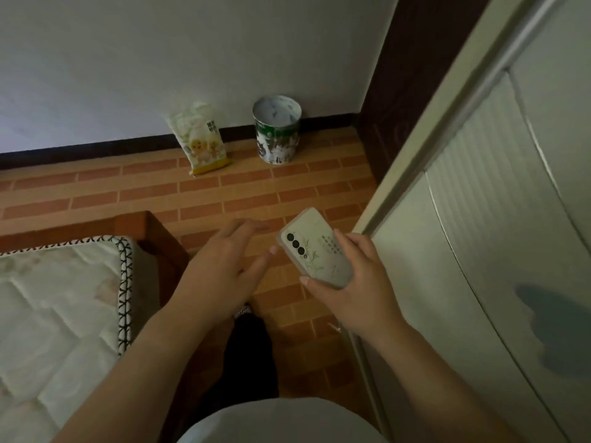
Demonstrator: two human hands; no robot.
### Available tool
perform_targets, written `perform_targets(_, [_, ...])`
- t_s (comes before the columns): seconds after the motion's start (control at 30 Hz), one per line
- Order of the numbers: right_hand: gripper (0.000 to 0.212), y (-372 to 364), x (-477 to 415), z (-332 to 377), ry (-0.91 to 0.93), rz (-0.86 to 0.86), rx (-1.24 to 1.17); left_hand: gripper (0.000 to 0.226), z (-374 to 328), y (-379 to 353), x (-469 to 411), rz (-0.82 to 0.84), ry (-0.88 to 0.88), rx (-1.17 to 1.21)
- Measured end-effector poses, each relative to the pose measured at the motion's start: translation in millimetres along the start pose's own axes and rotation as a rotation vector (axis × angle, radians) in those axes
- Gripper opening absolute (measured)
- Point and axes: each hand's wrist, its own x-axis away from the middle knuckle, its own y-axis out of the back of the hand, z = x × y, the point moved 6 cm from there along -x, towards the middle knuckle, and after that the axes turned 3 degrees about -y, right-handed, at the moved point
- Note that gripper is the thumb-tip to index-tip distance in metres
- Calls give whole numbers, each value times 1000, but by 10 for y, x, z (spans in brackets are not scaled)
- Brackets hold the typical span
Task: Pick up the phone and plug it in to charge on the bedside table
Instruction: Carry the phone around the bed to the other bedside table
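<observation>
Brick-patterned floor (243, 193) lies bare between mattress (57, 298) and wardrobe (479, 251); right hand (355, 282) grips phone (315, 247), left hand (224, 260) spread loose; print unreadable.

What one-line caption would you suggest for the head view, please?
Right hand holds a phone back-up above brick-patterned floor; left hand open beside it.

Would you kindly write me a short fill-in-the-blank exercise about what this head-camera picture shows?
1. The phone is held in the person's ____ hand.
2. The phone's back faces the camera, showing a column of ____ round black camera lenses.
3. The open-topped tin can and the snack packet stand on the brick-patterned floor against the ____.
4. The left hand is open and holds ____.

Missing words: right; three; wall; nothing
</observation>
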Motion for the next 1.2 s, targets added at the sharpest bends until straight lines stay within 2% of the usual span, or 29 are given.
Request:
perform_targets(0.1, [96, -213, -672, 184, 16, 15, 8, 52, 393, 224, -495, -22, 32, 14])
perform_targets(0.33, [89, -644, -2217, 873, 101, 6, 37, 49, 1261, 1099, -1726, -37, 0, -177])
perform_targets(0.57, [78, -1173, -3349, 1409, 171, 53, 7, 54, 2053, 1740, -2269, -84, 133, -151])
perform_targets(0.67, [78, -1470, -3848, 1623, 204, 117, -16, 60, 2426, 2003, -2505, -114, 205, -168])
perform_targets(0.97, [84, -2416, -5662, 2326, 357, 275, -17, 58, 3646, 2760, -3579, -209, 378, -281])
perform_targets(1.2, [80, -3117, -6826, 3097, 470, 451, -50, 56, 4429, 3491, -4131, -385, 502, -234])
